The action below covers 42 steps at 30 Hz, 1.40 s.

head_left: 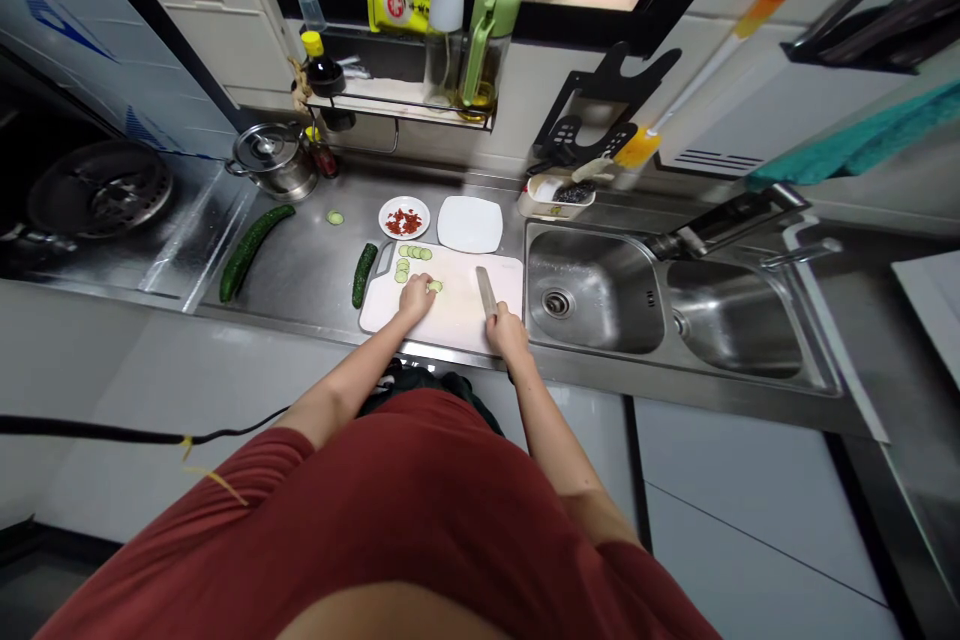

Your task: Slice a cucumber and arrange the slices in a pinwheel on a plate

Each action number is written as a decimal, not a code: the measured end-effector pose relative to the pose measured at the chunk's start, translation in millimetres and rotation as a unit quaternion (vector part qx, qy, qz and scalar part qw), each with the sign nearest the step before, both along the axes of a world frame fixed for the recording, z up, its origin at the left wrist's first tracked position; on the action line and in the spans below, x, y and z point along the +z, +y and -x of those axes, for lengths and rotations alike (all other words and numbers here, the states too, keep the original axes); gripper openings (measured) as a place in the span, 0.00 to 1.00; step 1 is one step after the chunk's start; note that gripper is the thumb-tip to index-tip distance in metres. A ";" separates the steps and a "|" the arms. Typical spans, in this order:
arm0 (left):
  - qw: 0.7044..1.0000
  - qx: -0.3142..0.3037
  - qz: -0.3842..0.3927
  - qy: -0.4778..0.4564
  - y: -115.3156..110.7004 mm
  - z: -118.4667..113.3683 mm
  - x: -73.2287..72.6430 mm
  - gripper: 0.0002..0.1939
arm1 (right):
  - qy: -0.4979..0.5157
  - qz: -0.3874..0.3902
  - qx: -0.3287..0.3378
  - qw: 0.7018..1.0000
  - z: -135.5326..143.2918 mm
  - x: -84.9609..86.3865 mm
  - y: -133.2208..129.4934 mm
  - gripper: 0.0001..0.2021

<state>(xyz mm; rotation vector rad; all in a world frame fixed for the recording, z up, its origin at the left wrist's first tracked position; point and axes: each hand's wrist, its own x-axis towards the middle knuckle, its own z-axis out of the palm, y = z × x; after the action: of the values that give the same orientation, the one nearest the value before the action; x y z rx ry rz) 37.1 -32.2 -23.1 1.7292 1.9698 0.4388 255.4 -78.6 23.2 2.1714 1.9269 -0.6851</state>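
My right hand [508,333] is wrapped round the handle of a knife [487,291], whose blade points away from me over the right part of a white cutting board [459,318]. At the board's middle, my left hand [416,299] has its fingers closed at a pale green cucumber slice [435,287]. Several more cucumber slices [415,252] lie in a row and a short column at the board's upper left. A dark green cucumber piece [364,275] rests against the board's left side.
Behind the board are a plate of red pieces [404,218] and a white square plate [470,224]. A whole cucumber [255,251], a cucumber end [334,217] and a steel pot [276,160] are left. The double sink [595,288] adjoins the board's right side.
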 end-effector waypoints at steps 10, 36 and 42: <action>0.999 0.016 -0.016 -0.047 -0.4 -5.5 11.7 0.02 | 0.012 0.035 -0.015 0.999 7.2 -0.7 9.5 0.17; 0.976 0.208 -0.012 -0.062 -3.8 66.6 3.3 0.07 | -0.001 0.031 -0.010 0.999 9.3 0.4 7.1 0.17; 0.981 0.193 -0.002 -0.025 -1.9 68.0 2.4 0.08 | 0.000 0.028 -0.010 1.000 9.2 -0.7 7.4 0.17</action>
<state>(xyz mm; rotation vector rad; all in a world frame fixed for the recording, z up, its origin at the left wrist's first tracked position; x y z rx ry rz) -31.0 -34.1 -20.7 1.3178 2.2713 0.6101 246.3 -71.2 22.5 2.1600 1.8659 -0.7339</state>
